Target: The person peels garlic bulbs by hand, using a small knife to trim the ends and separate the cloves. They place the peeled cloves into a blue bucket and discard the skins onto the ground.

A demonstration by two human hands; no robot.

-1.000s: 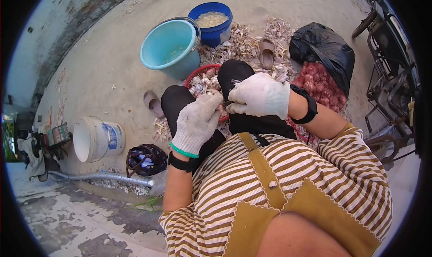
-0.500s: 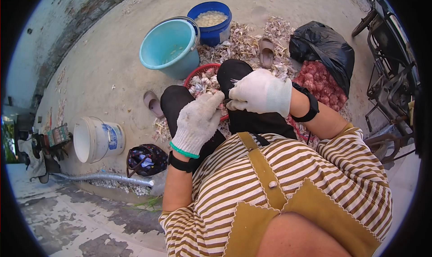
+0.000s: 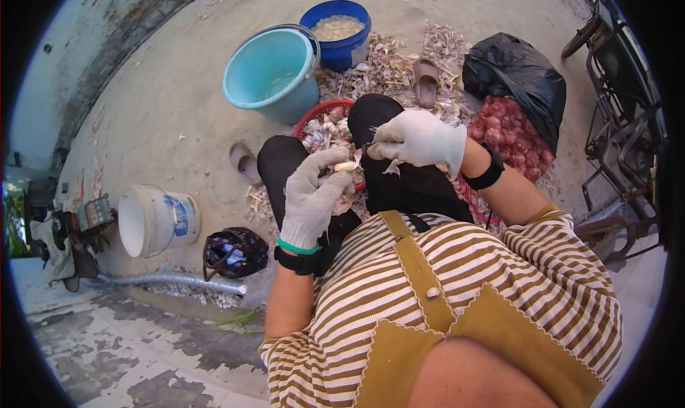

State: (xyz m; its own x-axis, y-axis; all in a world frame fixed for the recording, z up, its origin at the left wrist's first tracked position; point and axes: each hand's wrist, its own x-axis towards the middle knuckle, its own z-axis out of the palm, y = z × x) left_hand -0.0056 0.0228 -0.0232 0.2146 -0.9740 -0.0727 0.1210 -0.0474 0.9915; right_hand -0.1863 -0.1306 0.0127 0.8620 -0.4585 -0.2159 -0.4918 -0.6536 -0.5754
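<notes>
My left hand, in a whitish work glove with a green cuff edge, pinches a garlic clove between thumb and fingers. Papery skin sticks up beside the clove. Close by on the right, my right hand, also gloved, is closed; a small dark thing shows at its fingertips, too small to name. A loose flake of garlic skin hangs just below those fingers. Between my knees stands a red basket of garlic, partly hidden by my legs and left hand.
Ahead are a light-blue bucket and a dark-blue bucket holding peeled cloves. Garlic skins and a slipper lie on the ground. To the right are a red mesh sack of garlic and a black plastic bag. A white bucket lies left.
My hands have moved apart from each other. The clove now shows in my left fingers, and a flake of skin has appeared below my right hand.
</notes>
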